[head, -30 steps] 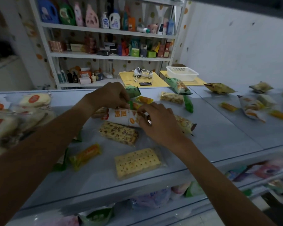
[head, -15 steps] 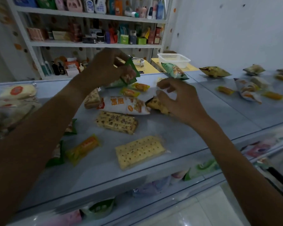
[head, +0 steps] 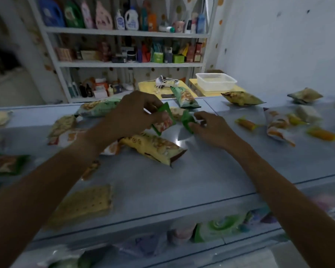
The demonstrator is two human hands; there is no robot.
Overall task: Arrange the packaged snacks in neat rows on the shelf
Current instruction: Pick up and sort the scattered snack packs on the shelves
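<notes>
A small green snack pack (head: 163,120) is held up off the shelf (head: 211,171) by the left hand (head: 133,113), with fingers curled round it. Another small green pack (head: 188,120) is pinched by the right hand (head: 211,128), low over the shelf. A long yellow bag (head: 155,147) is laid just below both hands. A flat cracker pack (head: 85,204) is seen near the front edge. More snacks (head: 278,126) are scattered to the right.
</notes>
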